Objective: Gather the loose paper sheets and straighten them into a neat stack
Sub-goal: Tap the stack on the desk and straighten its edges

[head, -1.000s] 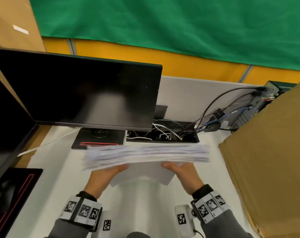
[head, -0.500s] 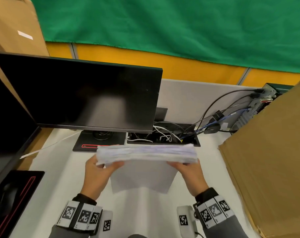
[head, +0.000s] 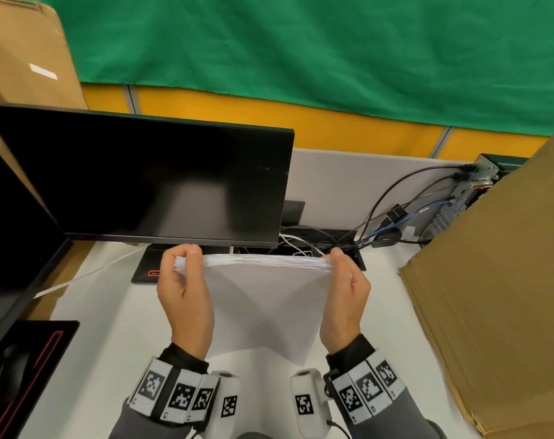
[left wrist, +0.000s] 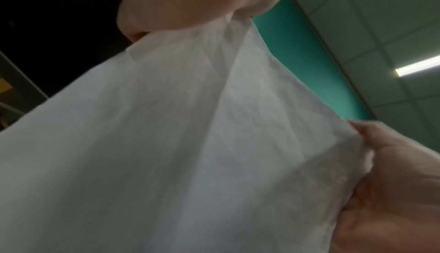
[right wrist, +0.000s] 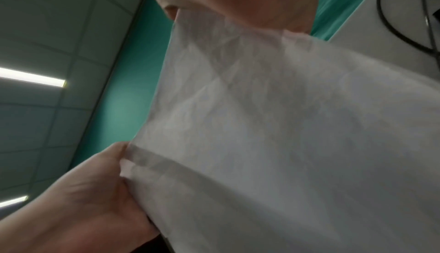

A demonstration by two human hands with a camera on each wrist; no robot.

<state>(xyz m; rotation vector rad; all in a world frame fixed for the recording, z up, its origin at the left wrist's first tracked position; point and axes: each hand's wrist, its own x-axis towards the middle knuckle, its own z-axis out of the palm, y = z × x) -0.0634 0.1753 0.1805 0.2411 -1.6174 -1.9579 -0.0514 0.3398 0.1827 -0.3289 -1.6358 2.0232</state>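
Note:
A stack of white paper sheets [head: 263, 299] stands nearly upright over the white desk [head: 117, 327], its top edge facing me. My left hand [head: 183, 280] grips the stack's left side, fingers curled over the upper left corner. My right hand [head: 345, 286] grips the right side, thumb at the upper right corner. In the left wrist view the paper [left wrist: 190, 134] fills the frame, with the right hand [left wrist: 390, 181] on its far edge. The right wrist view shows the paper [right wrist: 285, 134] and the left hand [right wrist: 95, 191] on its other edge. The stack's lower edge sits low over the desk; contact is not visible.
A black monitor [head: 142, 182] stands just behind the stack. A second dark screen [head: 12, 232] is at the left. A cable tray with wires [head: 320, 245] lies behind the right hand. A large cardboard box [head: 497, 296] blocks the right side.
The stack has tipped from lying flat to nearly upright. Both hands have slid up from below it to its sides, and the stack has come closer to me.

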